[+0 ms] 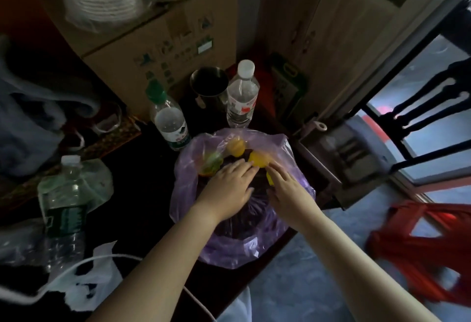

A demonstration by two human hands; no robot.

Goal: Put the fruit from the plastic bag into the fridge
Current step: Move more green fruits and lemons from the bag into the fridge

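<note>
A purple see-through plastic bag [188, 189] lies open on a dark table. Inside it sit two yellow fruits, one [236, 146] at the back and one [258, 159] in front, plus a greenish fruit [211, 163] on the left. My left hand [228, 189] rests flat inside the bag, fingers spread, with its fingertips against the front yellow fruit. From the right, my right hand [286, 189] touches the same fruit with its fingertips. Neither hand has closed around it. No fridge is in view.
Two water bottles [169, 120] [241, 95] and a metal cup [210, 85] stand behind the bag, with cardboard boxes [163, 41] further back. A larger bottle [65, 202] and a white bag [86, 286] lie at the left. A red plastic stool [423, 248] is on the floor at right.
</note>
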